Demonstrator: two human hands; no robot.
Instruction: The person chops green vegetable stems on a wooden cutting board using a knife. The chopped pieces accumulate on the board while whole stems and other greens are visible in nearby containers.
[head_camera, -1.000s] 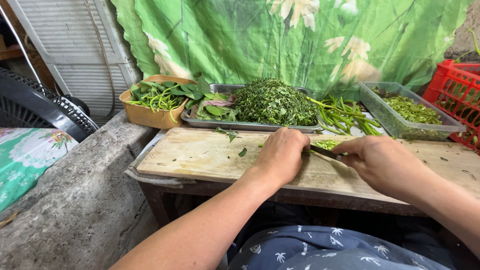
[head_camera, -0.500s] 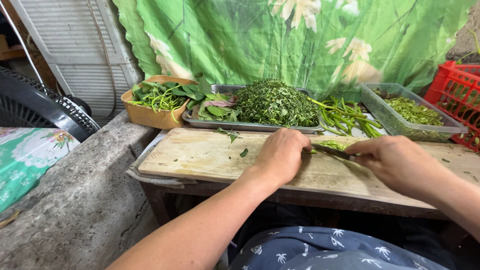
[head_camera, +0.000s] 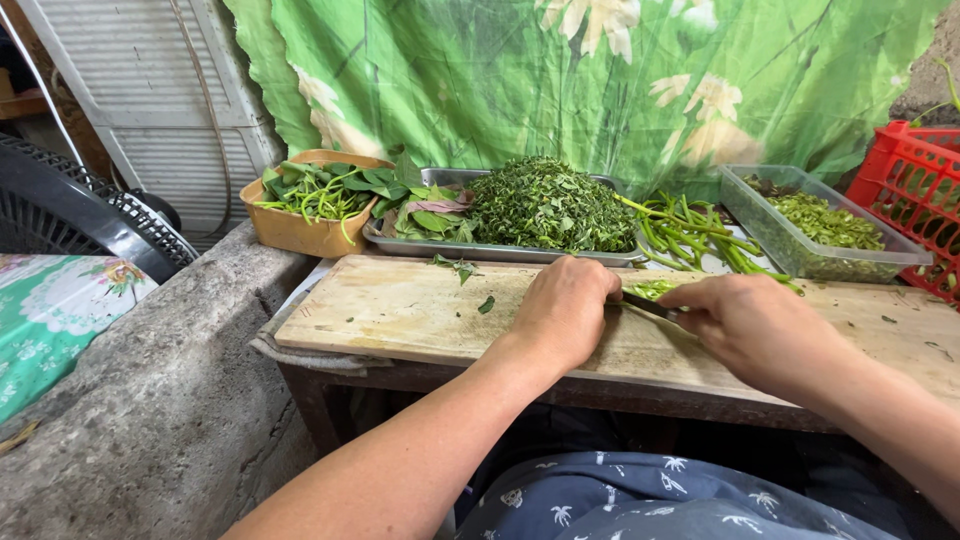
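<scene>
On the wooden cutting board (head_camera: 400, 315) the left hand (head_camera: 565, 310) lies knuckles up, fingers curled together and pressed down over something green whose shape is hidden under the palm. Just to its right on the board the right hand (head_camera: 750, 325) is closed around the handle of a knife (head_camera: 648, 305), whose dark blade points toward the left hand and nearly meets its fingertips. A small heap of chopped green stems (head_camera: 655, 288) sits on the board just behind the blade, between the two hands. A few loose leaf scraps (head_camera: 485, 304) lie on the board to the left of the left hand. Behind the board stands a metal tray (head_camera: 480, 250) piled with finely cut greens (head_camera: 550, 205) and some whole leaves. Left of the tray is a tan basket (head_camera: 300, 232) of leafy stalks; right of the tray lie long green stems (head_camera: 690, 235), then a clear plastic tub (head_camera: 800, 250) of chopped greens, and a red crate (head_camera: 915, 190) at the far right behind the board.
</scene>
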